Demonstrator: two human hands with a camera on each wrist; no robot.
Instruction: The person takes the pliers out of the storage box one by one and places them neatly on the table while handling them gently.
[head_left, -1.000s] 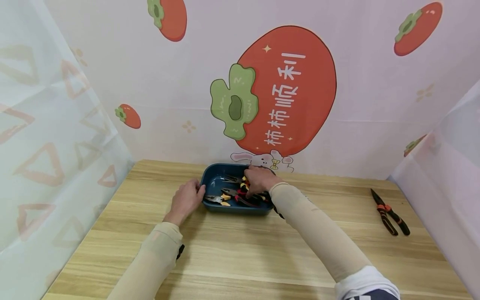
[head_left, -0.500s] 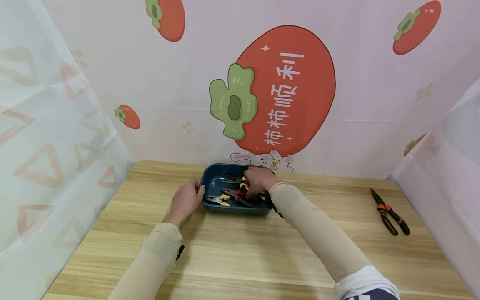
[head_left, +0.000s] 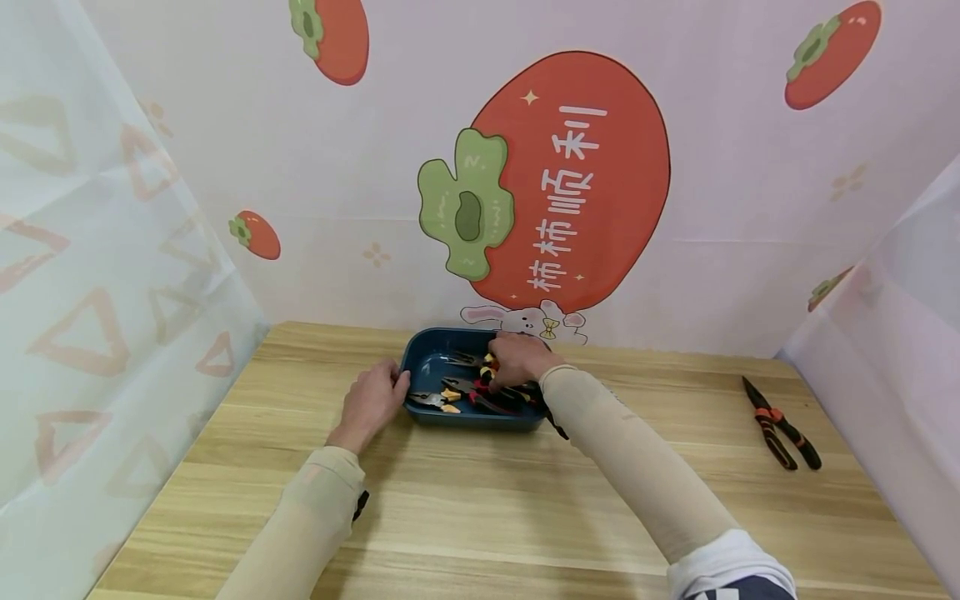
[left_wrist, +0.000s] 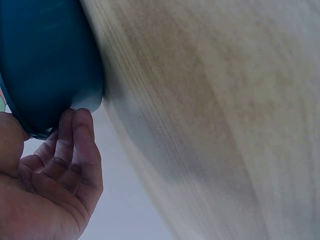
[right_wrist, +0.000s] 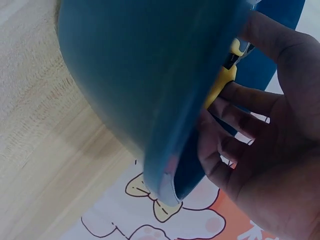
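Observation:
A dark blue tub stands at the back of the table with several pliers in it. My left hand holds its left end, thumb at the rim and fingers against the outer wall. Reaching into the right side, my right hand grips pliers with yellow-and-black handles; the palm hides part of them. Beside it lie red-and-black-handled pliers. Toward the front left corner of the tub rest pliers with pale yellow grips.
Long-nose pliers with orange-and-black handles lie spread on the wooden table at the right. A printed cloth wall rises right behind the tub, and more cloth hangs along both sides.

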